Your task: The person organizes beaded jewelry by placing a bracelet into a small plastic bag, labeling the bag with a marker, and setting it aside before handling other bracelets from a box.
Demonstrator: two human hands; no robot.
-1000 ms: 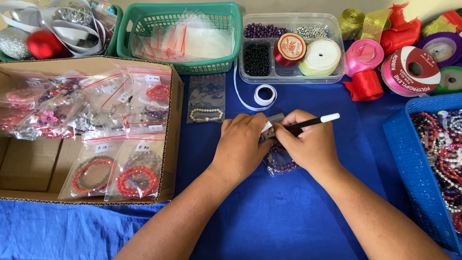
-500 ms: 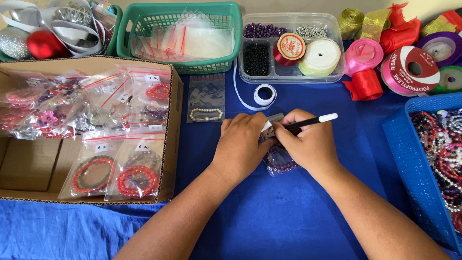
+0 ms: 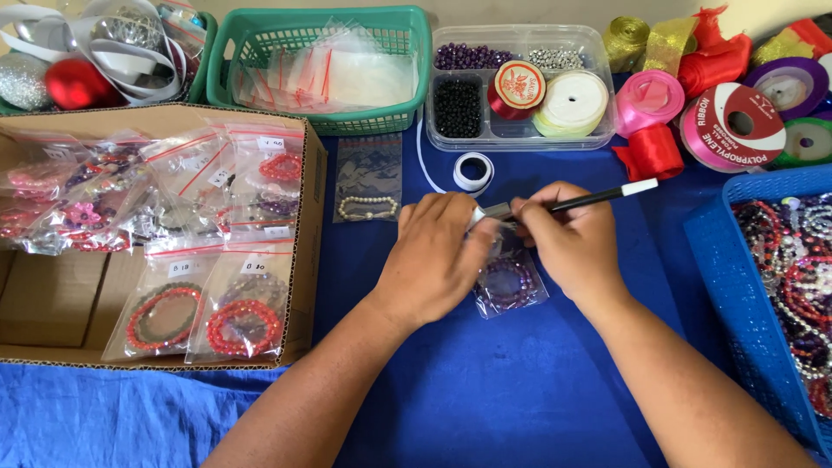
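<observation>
You've got a cardboard box (image 3: pixel 52 295) left, full of bagged bracelets (image 3: pixel 195 316). Green basket (image 3: pixel 316 65) of empty zip bags sits behind it, clear bead organizer (image 3: pixel 520 130) beside that. Ribbon spools (image 3: pixel 732 126) far right, blue basket (image 3: pixel 728 260) of beads below them. Pearl bracelet bag (image 3: pixel 368 178) lies flat on your blue-clothed desk (image 3: pixel 520 390).

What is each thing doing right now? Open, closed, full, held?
Left hand: pressing down on the small bag.
Right hand: gripping the pen.
Pen: held, tip at the bag.
Small bag: flat, purple beads inside.
Cardboard box: open, holding bagged bracelets.
Green basket: holding empty bags.
</observation>
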